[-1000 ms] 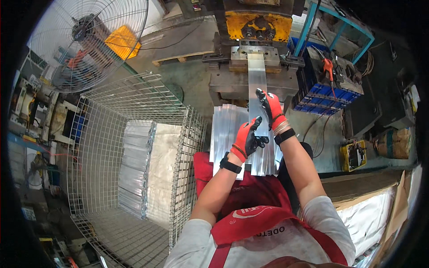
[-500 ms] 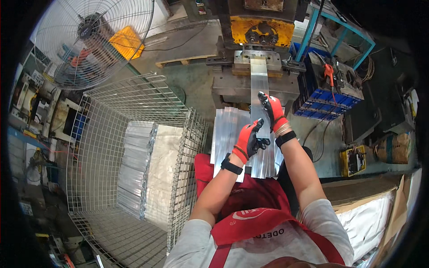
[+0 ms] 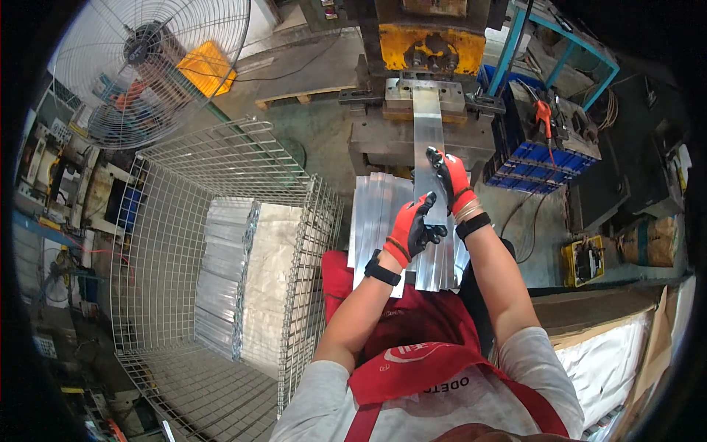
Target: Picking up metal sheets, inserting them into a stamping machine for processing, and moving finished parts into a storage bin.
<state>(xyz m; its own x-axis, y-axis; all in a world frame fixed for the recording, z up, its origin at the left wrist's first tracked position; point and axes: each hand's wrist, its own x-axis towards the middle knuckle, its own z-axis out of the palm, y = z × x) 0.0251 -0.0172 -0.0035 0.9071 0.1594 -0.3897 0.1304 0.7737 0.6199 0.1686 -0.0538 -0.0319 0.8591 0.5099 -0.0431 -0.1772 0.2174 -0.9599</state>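
A long flat shiny metal strip (image 3: 428,132) runs away from me into the die block (image 3: 401,92) of a press. My right hand (image 3: 453,183), in a red and black glove, grips its right edge with the thumb on top. At the strip's near left corner is my left hand (image 3: 417,232), gloved alike, its thumb and fingers apart; whether it bears on the strip is hard to tell. Below both hands several similar metal strips (image 3: 379,221) lie side by side over my lap, partly covered by my hands and the held strip.
Left of me stands a wire mesh basket (image 3: 309,243) with stacked strips (image 3: 219,265) inside. A large fan (image 3: 147,51) is beyond it. The yellow-fronted press (image 3: 394,48) rises ahead. Blue crates (image 3: 530,162) with tools and a small yellow bin (image 3: 567,261) stand to the right.
Both hands and the strip stay almost where they were. The dark round parts on the press's yellow front now look different and less distinct.
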